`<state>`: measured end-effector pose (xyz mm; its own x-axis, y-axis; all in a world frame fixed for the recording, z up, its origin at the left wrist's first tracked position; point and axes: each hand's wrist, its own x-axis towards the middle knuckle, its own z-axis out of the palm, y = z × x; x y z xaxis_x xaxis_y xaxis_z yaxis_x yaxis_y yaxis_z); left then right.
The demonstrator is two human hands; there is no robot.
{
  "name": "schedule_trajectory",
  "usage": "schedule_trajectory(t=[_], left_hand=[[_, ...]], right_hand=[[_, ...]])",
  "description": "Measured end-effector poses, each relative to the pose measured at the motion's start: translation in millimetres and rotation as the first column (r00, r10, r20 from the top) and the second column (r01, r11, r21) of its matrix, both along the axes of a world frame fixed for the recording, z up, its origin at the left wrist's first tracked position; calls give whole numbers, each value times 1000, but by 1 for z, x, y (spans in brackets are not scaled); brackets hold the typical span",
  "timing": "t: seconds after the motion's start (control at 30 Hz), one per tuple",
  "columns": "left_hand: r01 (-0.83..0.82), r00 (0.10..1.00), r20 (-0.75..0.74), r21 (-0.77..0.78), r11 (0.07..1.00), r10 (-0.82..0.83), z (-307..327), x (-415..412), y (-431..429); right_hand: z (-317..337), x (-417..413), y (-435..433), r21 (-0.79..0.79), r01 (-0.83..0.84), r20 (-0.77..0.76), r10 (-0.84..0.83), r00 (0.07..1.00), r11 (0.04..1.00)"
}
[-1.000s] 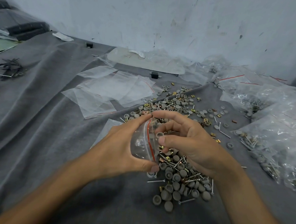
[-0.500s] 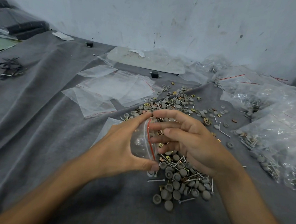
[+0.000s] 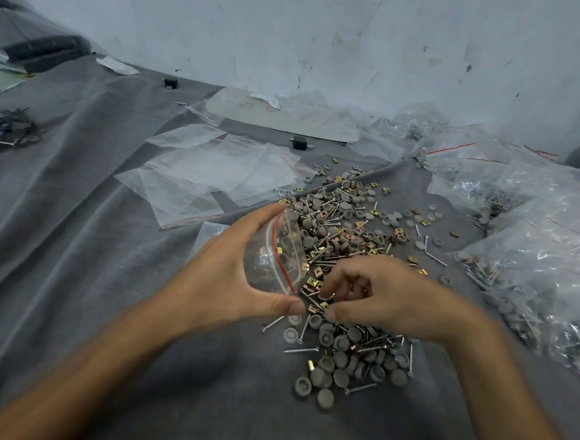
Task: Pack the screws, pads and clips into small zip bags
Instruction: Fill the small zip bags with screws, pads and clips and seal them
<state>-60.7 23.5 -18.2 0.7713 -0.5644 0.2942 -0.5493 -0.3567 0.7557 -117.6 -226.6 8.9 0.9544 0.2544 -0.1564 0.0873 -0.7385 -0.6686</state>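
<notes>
The left hand (image 3: 223,279) grips, right hand (image 3: 393,295) curls.

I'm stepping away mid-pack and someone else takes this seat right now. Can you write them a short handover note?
Left hand: holds a small zip bag with its mouth open, beside the loose pile.
Right hand: fingers curled down into the pile; too blurred to tell whether they pinch a piece.
Loose pile of screws, pads and clips: spread on the grey cloth.
Empty zip bags: flat, left of the pile.
Filled bags: heaped on the right.
Done: many bags filled.
Left: fill and seal the held bag, then pack the rest of the pile.
</notes>
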Motion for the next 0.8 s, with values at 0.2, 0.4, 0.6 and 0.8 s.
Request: schedule_trajectory(t=[0.2,0.4,0.6,0.8], left_hand=[[13,1000,-6,-9,1000,-14,-1,0,0],[6,1000,-17,29,1000,-6,-1,1,0],[-8,1000,-23,48,999,9,-3,0,0],[-9,1000,-22,48,999,10,-5,2,0]], right_hand=[[-4,-5,24,-378,-136,-30,135,990,916],[-3,-7,23,-391,-121,-42,113,993,912],[-9,-2,23,-427,-85,30,108,994,900],[-15,5,24,-430,-12,132,76,988,903]])
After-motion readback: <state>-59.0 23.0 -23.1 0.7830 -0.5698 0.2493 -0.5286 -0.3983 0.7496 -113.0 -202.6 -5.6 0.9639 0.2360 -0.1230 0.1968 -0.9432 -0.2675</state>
